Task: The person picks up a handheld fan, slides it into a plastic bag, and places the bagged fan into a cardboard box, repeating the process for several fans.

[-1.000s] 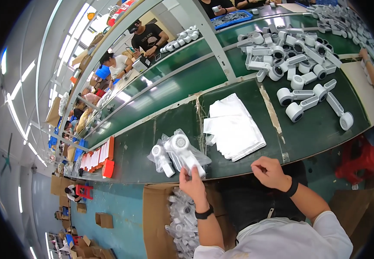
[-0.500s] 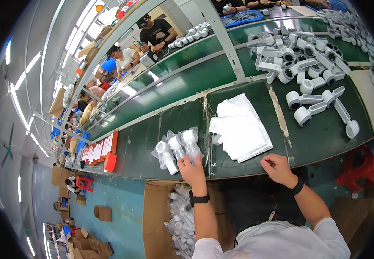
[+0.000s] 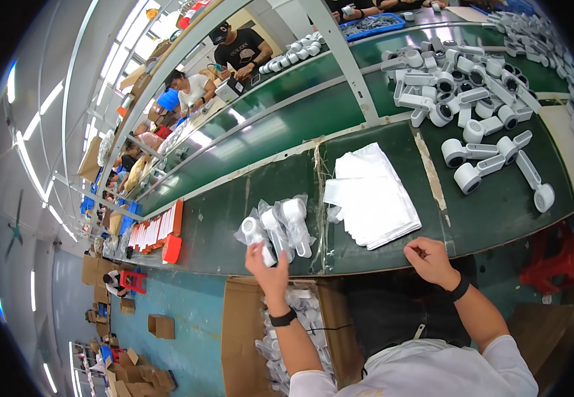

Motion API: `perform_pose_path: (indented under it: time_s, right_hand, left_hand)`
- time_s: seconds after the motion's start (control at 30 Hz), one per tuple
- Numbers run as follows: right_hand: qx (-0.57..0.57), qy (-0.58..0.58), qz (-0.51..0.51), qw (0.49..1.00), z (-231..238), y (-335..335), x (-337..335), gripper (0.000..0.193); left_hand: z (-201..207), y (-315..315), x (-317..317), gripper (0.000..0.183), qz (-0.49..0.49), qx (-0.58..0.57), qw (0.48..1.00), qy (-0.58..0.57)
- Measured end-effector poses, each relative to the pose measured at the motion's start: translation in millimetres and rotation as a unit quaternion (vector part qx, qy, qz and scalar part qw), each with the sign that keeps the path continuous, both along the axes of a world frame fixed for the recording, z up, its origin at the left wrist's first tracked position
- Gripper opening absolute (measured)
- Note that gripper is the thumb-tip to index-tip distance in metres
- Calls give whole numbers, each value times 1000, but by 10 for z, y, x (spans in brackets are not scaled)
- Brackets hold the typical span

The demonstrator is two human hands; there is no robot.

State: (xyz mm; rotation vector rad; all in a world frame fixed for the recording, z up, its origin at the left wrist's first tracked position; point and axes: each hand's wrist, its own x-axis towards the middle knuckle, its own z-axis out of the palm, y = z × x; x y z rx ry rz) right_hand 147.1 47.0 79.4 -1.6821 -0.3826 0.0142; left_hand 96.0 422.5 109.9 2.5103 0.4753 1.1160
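Note:
My left hand (image 3: 265, 263) grips the lower end of a white handheld device wrapped in a clear bag (image 3: 258, 235), at the near edge of the green conveyor belt (image 3: 234, 208). Two more bagged devices (image 3: 291, 223) lie right beside it. My right hand (image 3: 428, 259) hovers over the belt's near edge with fingers curled and nothing in it, just below a stack of clear plastic bags (image 3: 371, 196).
Several unbagged white devices (image 3: 479, 99) are spread over the belt at the right. A cardboard box (image 3: 297, 331) of bagged devices stands on the floor below my left arm. Orange-and-white cards (image 3: 158, 231) lie at the left. Other people work along the far belt (image 3: 234, 46).
My left hand has slid slightly left along the bagged devices and now holds the leftmost one. My right hand stays near the belt's edge below the bag stack.

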Motion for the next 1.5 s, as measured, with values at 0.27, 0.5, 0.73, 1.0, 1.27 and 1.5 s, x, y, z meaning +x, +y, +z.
perform_pose_path:
  time_s: [0.27,0.5,0.73,1.0,1.27,1.5]
  right_hand:
    - [2,-27,-7,1000,19,7,-25,9]
    - [-4,-13,0,1000,42,-4,-31,9]
    - [-4,-22,-2,1000,21,-5,-19,9]
    - [-5,-29,-1,1000,32,34,-41,7]
    - [0,-28,-10,1000,-11,-24,-9,7]
    - [-31,-81,-9,996,-21,144,-27,8]
  left_hand:
    - [-166,-317,181,44,-8,73,988,134]
    - [-304,-398,196,17,17,97,994,36]
    - [-280,-338,102,22,49,35,996,-63]
    - [-342,473,-55,76,116,-158,979,56]
    - [-164,311,100,114,147,-82,985,25]
    - [-328,897,-143,65,73,-46,995,43]
